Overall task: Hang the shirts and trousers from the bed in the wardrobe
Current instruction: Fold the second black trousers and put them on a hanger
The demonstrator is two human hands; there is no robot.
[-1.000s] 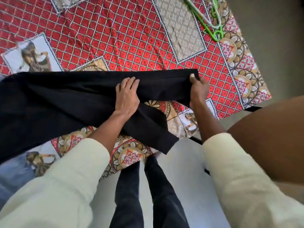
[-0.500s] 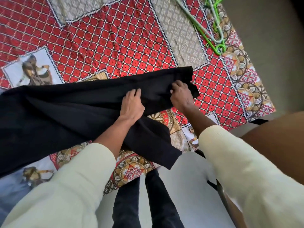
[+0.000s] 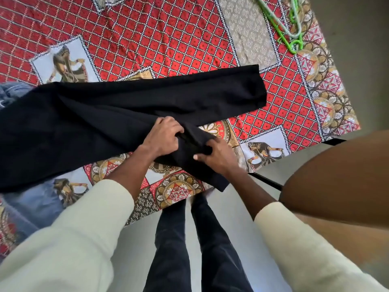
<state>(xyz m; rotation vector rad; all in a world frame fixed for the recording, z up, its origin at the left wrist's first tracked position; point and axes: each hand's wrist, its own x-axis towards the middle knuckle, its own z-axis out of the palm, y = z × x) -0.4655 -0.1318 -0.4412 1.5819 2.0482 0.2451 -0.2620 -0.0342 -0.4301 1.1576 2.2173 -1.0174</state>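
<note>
Gripping the black trousers (image 3: 130,114) near the middle of the bed's (image 3: 160,45) near edge, both hands are curled into the cloth, the left hand (image 3: 163,139) bunching a fold from above and the right hand (image 3: 214,155) pinching the near leg just beside it, while the far leg lies flat toward the right. Judging by this, the task is at an early stage: the trousers are not yet on a hanger, the green hangers (image 3: 288,24) lie untouched at the far right, something of blue denim (image 3: 12,91) waits at the left, and no wardrobe is in view.
</note>
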